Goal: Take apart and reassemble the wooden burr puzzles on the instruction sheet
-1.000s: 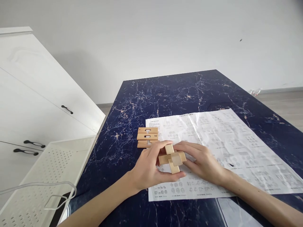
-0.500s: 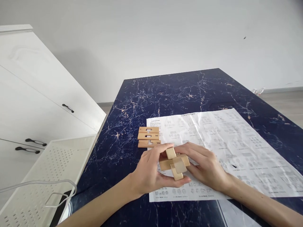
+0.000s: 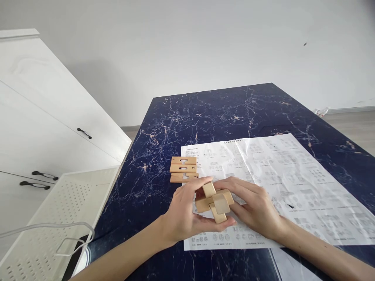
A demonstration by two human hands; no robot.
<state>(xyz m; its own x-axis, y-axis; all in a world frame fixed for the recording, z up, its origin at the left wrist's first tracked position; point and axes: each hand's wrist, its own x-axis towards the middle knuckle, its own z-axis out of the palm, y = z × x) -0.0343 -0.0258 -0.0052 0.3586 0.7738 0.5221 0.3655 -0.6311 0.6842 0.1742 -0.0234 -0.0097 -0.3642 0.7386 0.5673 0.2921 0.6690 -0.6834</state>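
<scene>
A wooden burr puzzle (image 3: 221, 203) of interlocking pale bars is held between my two hands above a printed sheet. My left hand (image 3: 186, 210) grips it from the left, fingers over the top bar and thumb under the lower one. From the right, my right hand (image 3: 254, 205) has its fingers closed on the puzzle's far and right sides; some fingertips are hidden behind the bars. Just beyond my left hand lie 3 flat wooden pieces (image 3: 183, 168) with cut-out slots and printed numbers, side by side at the sheet's left edge.
The creased paper sheet (image 3: 272, 171) with small printed diagrams covers the right of the dark blue marbled table (image 3: 187, 121). At left stand a white cabinet (image 3: 58, 105) with black handles and a white perforated basket (image 3: 70, 191), a white cable (image 3: 58, 225) crossing it.
The puzzle has tilted slightly and shifted a little left in my hands. Both hands keep nearly the same grip, and the flat pieces lie where they were.
</scene>
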